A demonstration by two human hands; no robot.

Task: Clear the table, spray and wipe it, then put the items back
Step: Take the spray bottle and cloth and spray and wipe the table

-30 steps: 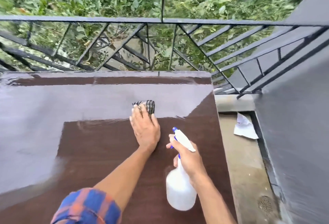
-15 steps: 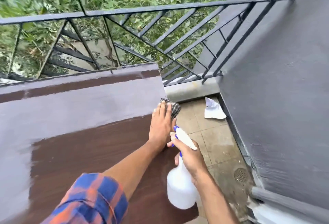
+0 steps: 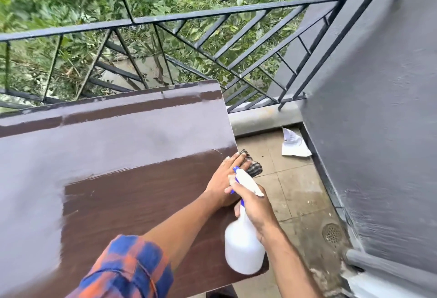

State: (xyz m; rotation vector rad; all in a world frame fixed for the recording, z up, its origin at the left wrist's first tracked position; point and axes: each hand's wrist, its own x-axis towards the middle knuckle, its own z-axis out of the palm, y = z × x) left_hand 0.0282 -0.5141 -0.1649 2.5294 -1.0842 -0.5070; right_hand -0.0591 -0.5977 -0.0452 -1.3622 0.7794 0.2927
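The brown table top (image 3: 132, 193) fills the lower left and shines with reflected light. My left hand (image 3: 224, 179) lies flat at the table's right edge, pressing a dark checked cloth (image 3: 254, 167) that hangs partly over the edge. My right hand (image 3: 254, 205) grips the neck of a white spray bottle (image 3: 243, 250) with a blue and white trigger head, held upright over the table's near right corner.
A black metal railing (image 3: 212, 16) runs behind the table, with greenery beyond. A grey wall (image 3: 378, 132) stands at the right. On the tiled floor between table and wall lie a crumpled white paper (image 3: 294, 143) and a round drain (image 3: 332, 233).
My left hand has slid the cloth to the right, from the table's middle to its right edge. The view has turned right. The spray bottle stays in my right hand.
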